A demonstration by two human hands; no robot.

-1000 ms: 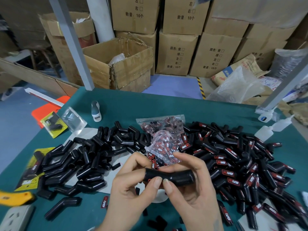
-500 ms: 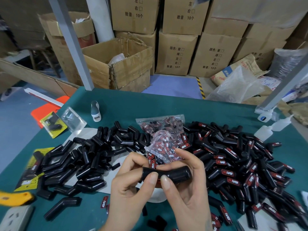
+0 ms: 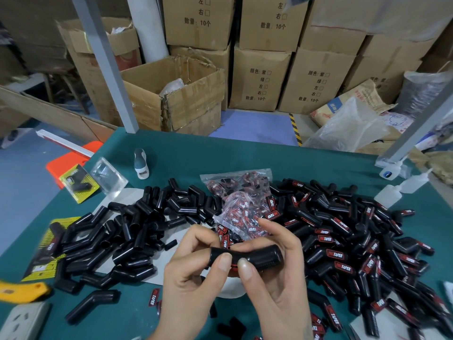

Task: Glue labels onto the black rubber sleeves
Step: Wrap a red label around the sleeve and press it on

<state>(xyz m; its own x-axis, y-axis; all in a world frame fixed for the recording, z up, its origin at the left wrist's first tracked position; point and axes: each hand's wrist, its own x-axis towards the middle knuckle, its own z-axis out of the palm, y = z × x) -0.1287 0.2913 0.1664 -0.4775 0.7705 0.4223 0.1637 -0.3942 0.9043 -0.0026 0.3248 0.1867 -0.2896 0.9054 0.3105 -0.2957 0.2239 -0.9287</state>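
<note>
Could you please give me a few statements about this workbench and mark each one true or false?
1. Both hands hold one black sleeve. True: the left hand and right hand pinch it between thumbs and fingers.
2. The labelled sleeves lie in the left pile. False: they lie on the right; the left pile is plain black.
3. The bag of labels lies between the two piles. True.
4. The table is red. False: it is green.
5. A loose label lies on the table near the left hand. True.
</note>
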